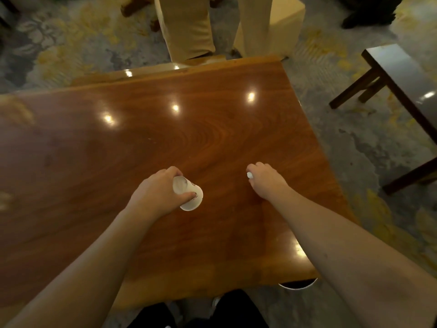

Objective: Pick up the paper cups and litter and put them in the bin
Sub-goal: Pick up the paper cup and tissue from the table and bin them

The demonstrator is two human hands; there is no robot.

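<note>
My left hand (158, 194) grips a white paper cup (189, 194) tipped on its side just above the glossy wooden table (165, 138), its open mouth facing away from me. My right hand (264, 179) hovers over the table's right part with its fingers closed around a small white scrap of litter (249, 175), only a tip of which shows. A white-rimmed bin (298, 285) peeks out from under the table's near right corner, mostly hidden by the tabletop and my right forearm.
A person in beige trousers (189, 27) stands at the table's far edge beside a cream upholstered seat (283, 17). A dark wooden side table (402, 91) stands to the right on patterned carpet (369, 147). My dark-clothed legs (236, 308) are at the near edge.
</note>
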